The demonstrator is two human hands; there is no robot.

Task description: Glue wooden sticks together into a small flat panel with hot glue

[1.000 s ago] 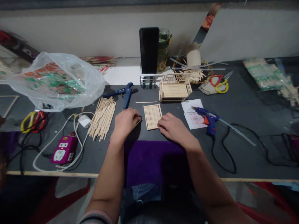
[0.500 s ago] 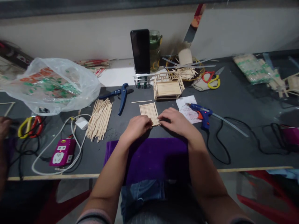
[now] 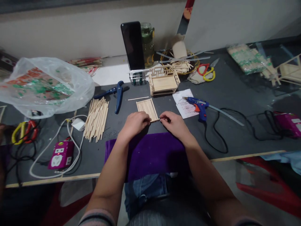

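Note:
A small flat panel of thin wooden sticks (image 3: 147, 107) lies on the dark table in front of me, with a crosswise stick along its top and bottom edges. My left hand (image 3: 135, 125) is closed at the panel's lower left, thumb and fingers pinched on its bottom edge. At the lower right corner, the curled fingers of my right hand (image 3: 174, 124) meet the end of the bottom stick; the fingertips partly hide the contact. One loose stick (image 3: 138, 98) lies just beyond the panel. Behind it stands a miniature stick-built bench (image 3: 164, 84).
Left of the panel are a blue cutter (image 3: 119, 97), a stick pile (image 3: 96, 119), a plastic bag (image 3: 49, 84) and a purple power socket (image 3: 61, 153). To the right, a blue glue gun (image 3: 199, 106) rests on paper. A phone (image 3: 133, 45) stands behind; purple cloth (image 3: 155, 153) covers the near edge.
My view has shifted a little, so the tabletop things appear further left. My right hand has drawn slightly away from the panel's right side toward its lower corner. The left hand stays at the panel.

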